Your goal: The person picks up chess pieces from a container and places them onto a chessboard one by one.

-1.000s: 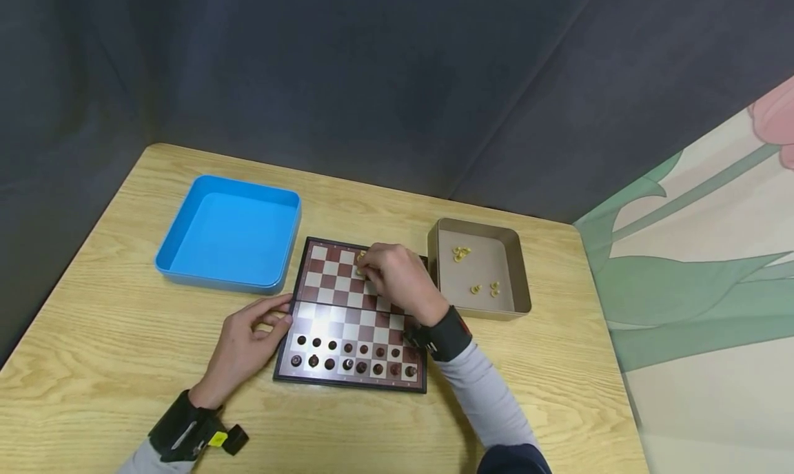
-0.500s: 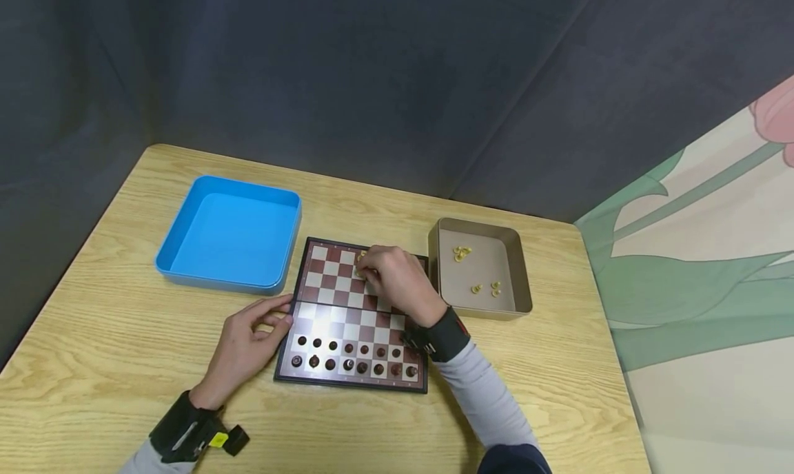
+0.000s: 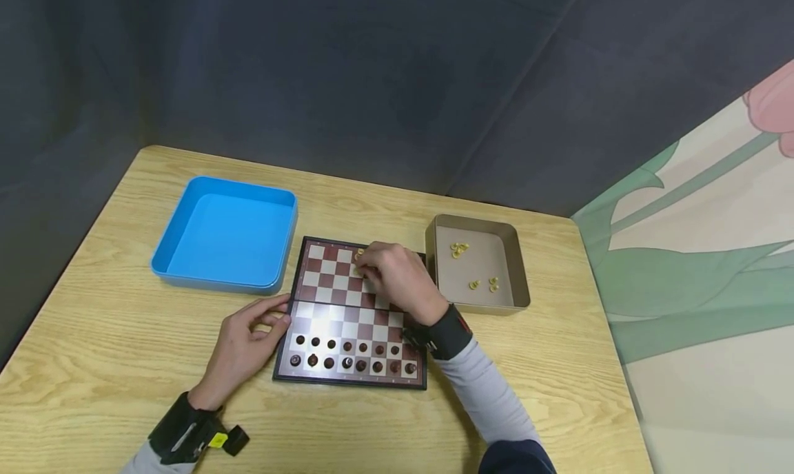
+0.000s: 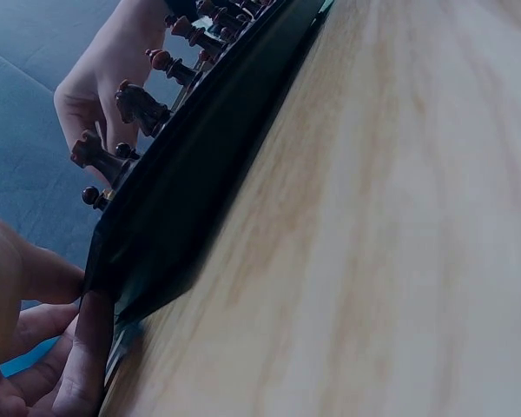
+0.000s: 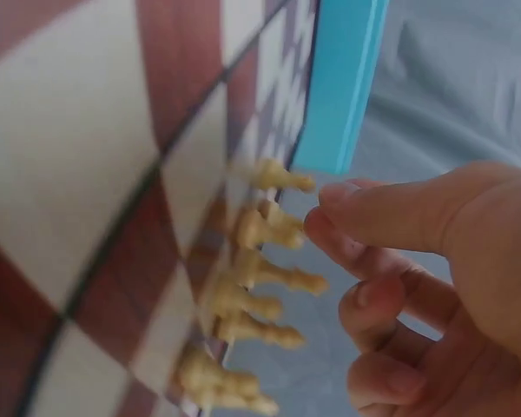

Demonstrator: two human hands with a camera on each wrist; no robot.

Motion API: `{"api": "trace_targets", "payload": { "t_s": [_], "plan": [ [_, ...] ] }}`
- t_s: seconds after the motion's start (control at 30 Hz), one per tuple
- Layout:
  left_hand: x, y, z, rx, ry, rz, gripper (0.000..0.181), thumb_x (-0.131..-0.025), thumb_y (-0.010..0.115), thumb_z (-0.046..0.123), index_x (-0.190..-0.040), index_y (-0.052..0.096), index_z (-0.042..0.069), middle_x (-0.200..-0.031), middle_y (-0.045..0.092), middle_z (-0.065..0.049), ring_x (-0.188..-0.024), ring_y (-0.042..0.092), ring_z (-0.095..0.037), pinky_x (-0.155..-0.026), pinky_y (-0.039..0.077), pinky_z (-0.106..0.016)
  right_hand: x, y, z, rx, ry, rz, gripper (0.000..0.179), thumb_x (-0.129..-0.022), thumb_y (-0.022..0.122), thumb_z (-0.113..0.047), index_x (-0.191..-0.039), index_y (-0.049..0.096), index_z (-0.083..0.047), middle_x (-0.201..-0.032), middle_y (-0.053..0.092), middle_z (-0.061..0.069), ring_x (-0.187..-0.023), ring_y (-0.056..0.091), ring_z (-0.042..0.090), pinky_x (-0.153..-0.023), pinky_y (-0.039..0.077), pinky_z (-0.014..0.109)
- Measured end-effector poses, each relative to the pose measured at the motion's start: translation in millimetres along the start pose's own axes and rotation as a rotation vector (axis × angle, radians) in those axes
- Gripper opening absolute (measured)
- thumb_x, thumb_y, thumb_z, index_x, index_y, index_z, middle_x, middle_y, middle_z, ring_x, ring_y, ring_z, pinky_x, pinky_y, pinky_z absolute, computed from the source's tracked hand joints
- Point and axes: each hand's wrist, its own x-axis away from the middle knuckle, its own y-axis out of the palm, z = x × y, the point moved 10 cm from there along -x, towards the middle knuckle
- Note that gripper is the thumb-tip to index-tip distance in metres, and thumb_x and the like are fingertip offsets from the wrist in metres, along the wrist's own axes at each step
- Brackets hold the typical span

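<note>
A folding chessboard lies on the wooden table, with dark chess pieces standing in two rows along its near side. My left hand rests its thumb and forefinger against the board's left edge; the left wrist view shows the fingertips at a corner. Over the board's far side, my right hand has thumb and forefinger close together. In the right wrist view, these fingertips are right at the head of a pale yellow pawn. Several more pale yellow pieces stand beside it, mostly hidden by the hand in the head view.
Right of the board, a shallow beige tin holds several yellow chess pieces. A blue tray stands at the back left, close to the board's far left corner. A dark curtain rises behind the table.
Both hands keep nearly the same places on and beside the board. The head view has shifted slightly; the pieces in the tin look unmoved.
</note>
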Motion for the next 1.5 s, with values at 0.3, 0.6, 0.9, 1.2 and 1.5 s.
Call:
{"api": "trace_targets", "payload": {
  "t_s": [0.3,0.6,0.9,1.2,1.5],
  "plan": [
    [0.7,-2.8,-0.6,-0.014,-0.001,0.007,0.04,-0.095,0.073,0.014,-0.134,0.069,0.005,-0.117,0.075,-0.013,-0.085,0.071,-0.004,-0.068,0.062,-0.017,12.7,-36,7,0.018,0.026,0.063,0.014,-0.095,0.071,-0.009,-0.103,0.083,-0.009,-0.098,0.076,0.0,-0.082,0.071,0.013,-0.065,0.059,0.028],
    [0.5,-0.4,-1.4,-0.009,-0.007,-0.003,0.04,-0.096,0.072,0.014,-0.134,0.069,0.005,-0.119,0.074,-0.013,-0.086,0.071,-0.005,-0.069,0.062,-0.018,41.0,-71,38,0.003,0.112,0.139,0.012,-0.095,0.071,-0.007,-0.102,0.081,-0.005,-0.097,0.074,0.005,-0.072,0.062,0.014,-0.06,0.053,0.03],
    [0.7,0.1,-2.5,0.001,-0.01,-0.004,0.04,-0.095,0.073,0.014,-0.134,0.069,0.004,-0.117,0.075,-0.013,-0.085,0.07,-0.002,-0.069,0.062,-0.018,77.3,-98,69,0.07,0.202,0.218,0.011,-0.092,0.075,-0.009,-0.1,0.081,-0.006,-0.092,0.074,0.002,-0.06,0.048,0.012,-0.051,0.039,0.027],
    [0.5,0.7,-3.1,0.008,-0.006,-0.006,0.041,-0.095,0.073,0.014,-0.134,0.069,0.004,-0.116,0.074,-0.013,-0.085,0.071,-0.003,-0.07,0.062,-0.018,108.0,-101,103,0.074,0.289,0.208,0.013,-0.09,0.076,-0.007,-0.101,0.081,-0.002,-0.089,0.072,0.007,-0.055,0.046,0.013,-0.048,0.038,0.027],
    [0.2,-2.6,-2.9,0.006,0.011,0.005,0.04,-0.095,0.073,0.014,-0.134,0.07,0.005,-0.117,0.075,-0.013,-0.085,0.07,-0.001,-0.069,0.062,-0.017,128.7,-75,137,0.014,0.454,0.003,0.021,-0.087,0.077,-0.003,-0.107,0.079,0.002,-0.109,0.073,0.019,-0.062,0.055,0.016,-0.055,0.046,0.029]
  ]
}}
